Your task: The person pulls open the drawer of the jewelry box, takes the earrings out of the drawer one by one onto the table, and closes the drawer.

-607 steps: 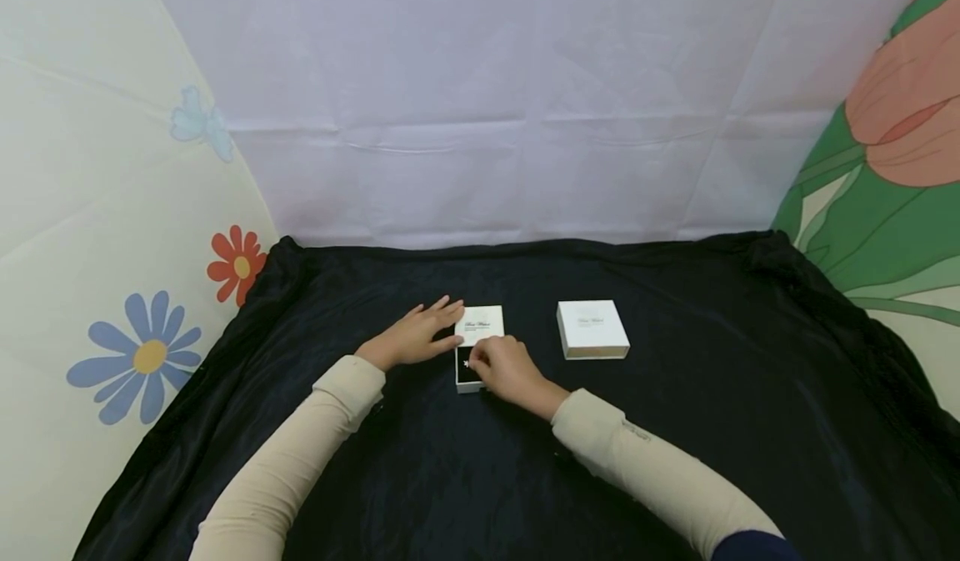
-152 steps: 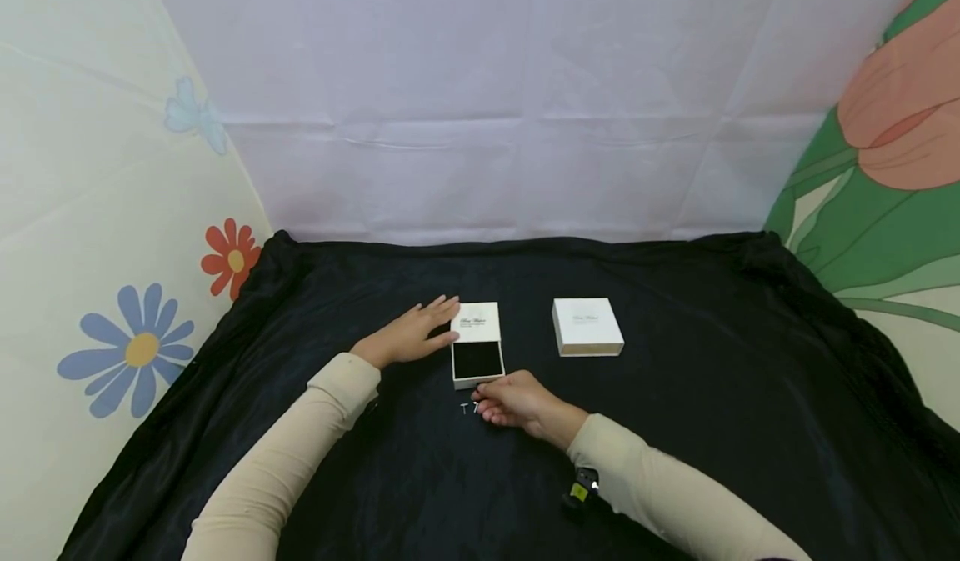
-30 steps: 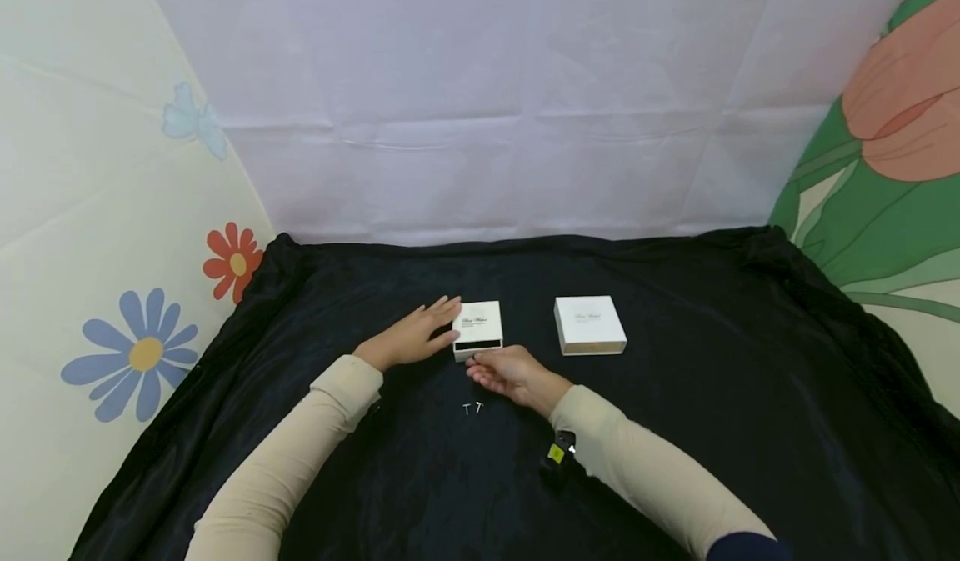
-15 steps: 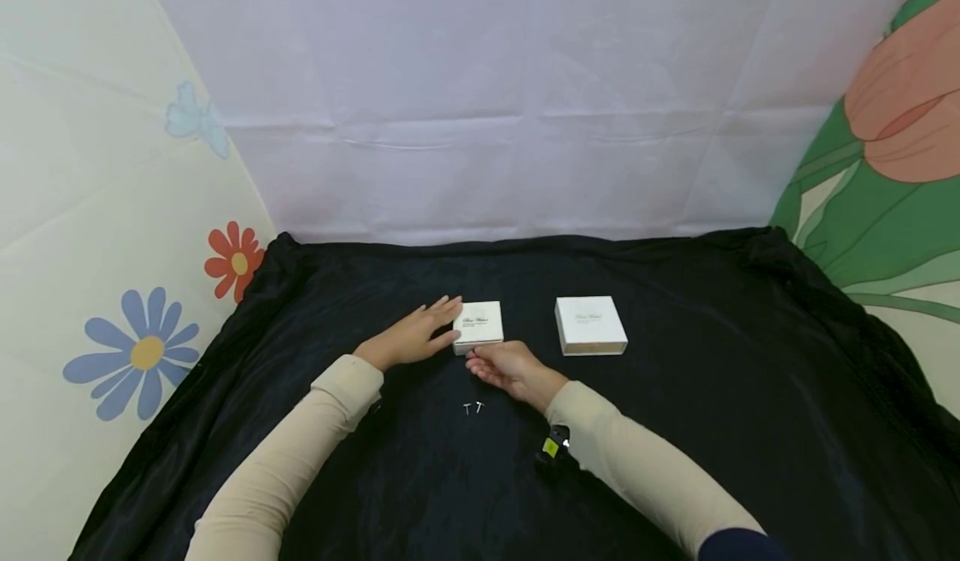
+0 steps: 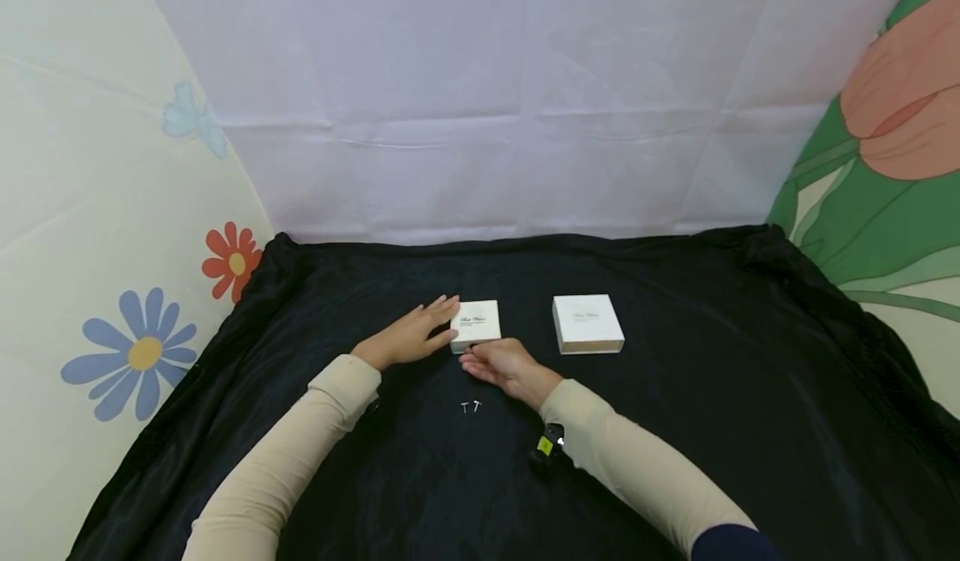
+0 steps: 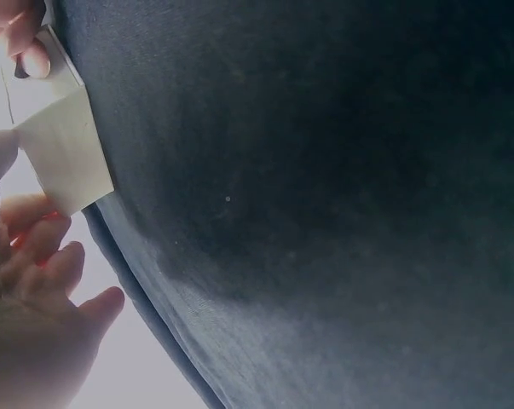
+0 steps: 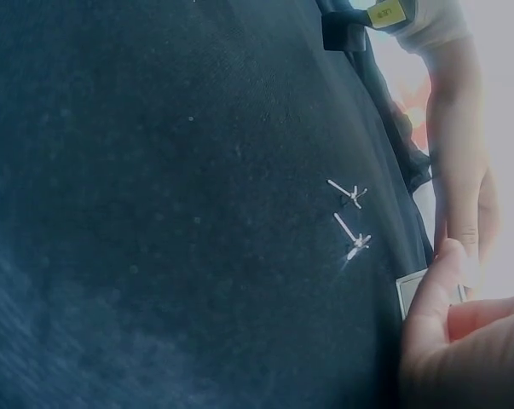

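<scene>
A small white drawer box (image 5: 477,318) with dark print on top lies near the middle of the black cloth, its drawer slid in. The left hand (image 5: 408,338) rests along the box's left side, fingers spread, thumb near the front corner. At the box's front, the right hand (image 5: 512,368) pinches the drawer end with thumb and bent fingers; a small dark tab (image 6: 20,70) shows by its fingertips in the left wrist view. Two silver stud earrings lie side by side in front of the box, one earring (image 7: 350,194) beyond the other earring (image 7: 355,242) in the right wrist view.
A second, slightly larger white box (image 5: 588,321) stands shut to the right. Black cloth (image 5: 420,478) covers the table up to a pale hanging sheet (image 5: 450,111). A dark device with a yellow label (image 5: 546,444) hangs under the right wrist.
Jewellery came out of the drawer and the two earrings were laid on the cloth. The right hand then pushed the drawer back into its sleeve. The left hand stayed on the box.
</scene>
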The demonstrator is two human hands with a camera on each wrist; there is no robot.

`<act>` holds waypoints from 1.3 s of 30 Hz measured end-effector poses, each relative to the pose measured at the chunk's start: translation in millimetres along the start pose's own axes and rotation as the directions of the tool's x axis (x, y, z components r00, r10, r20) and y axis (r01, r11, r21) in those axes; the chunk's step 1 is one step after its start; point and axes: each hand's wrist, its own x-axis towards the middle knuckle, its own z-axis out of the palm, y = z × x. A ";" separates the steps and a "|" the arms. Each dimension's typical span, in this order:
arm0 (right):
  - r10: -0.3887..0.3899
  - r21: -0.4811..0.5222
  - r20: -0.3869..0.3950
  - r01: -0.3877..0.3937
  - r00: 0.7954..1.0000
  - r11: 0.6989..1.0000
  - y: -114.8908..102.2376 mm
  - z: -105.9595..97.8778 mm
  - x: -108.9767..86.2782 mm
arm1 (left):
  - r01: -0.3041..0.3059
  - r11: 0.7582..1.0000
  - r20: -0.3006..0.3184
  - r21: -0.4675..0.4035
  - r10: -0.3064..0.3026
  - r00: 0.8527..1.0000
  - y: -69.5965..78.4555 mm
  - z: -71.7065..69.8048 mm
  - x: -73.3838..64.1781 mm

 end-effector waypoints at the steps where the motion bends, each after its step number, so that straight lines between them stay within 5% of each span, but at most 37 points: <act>1: -0.001 -0.001 0.001 0.001 1.000 1.000 0.0 0.2 0.1 | -0.001 1.000 -0.002 -0.002 0.001 1.000 0.1 -0.2 -0.3; 13: 0.006 -0.003 -0.008 -0.006 1.000 1.000 0.5 -1.4 0.8 | 0.006 1.000 0.007 -0.001 -0.006 1.000 2.7 -1.0 0.5; 25: 0.011 -0.026 0.063 -0.009 0.998 1.000 1.1 -8.6 -0.3 | 0.004 0.994 0.031 0.108 -0.008 0.999 4.0 -4.3 2.3; 39: -0.015 -0.234 0.144 0.049 0.990 0.971 -7.5 -25.9 -16.5 | -0.024 0.981 0.011 0.191 0.023 1.000 2.2 -6.4 4.0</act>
